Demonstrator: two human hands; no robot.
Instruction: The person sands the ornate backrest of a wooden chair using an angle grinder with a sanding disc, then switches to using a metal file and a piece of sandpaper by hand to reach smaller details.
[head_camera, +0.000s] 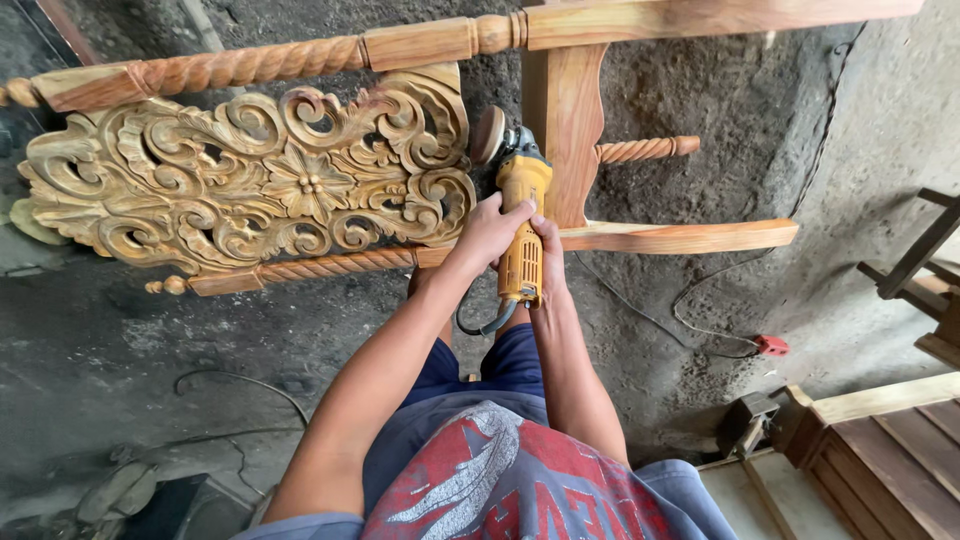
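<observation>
A wooden chair frame lies on its side on the dusty floor, with a carved floral back panel (250, 175) between twisted rails. Both my hands grip a yellow angle grinder (522, 215). My left hand (490, 230) wraps its body from the left and my right hand (548, 255) holds it from the right. The grinder's sanding disc (487, 134) is against the right edge of the carved panel, beside the chair's flat upright post (565, 120). The grinder's grey cord (485, 322) loops down near my knees.
A black cable runs over the grey floor to a red plug (771, 346) at right. Wooden furniture parts (880, 450) stand at lower right, and another wooden frame (925, 255) at the right edge. A sandal (115, 490) and loose wire lie at lower left.
</observation>
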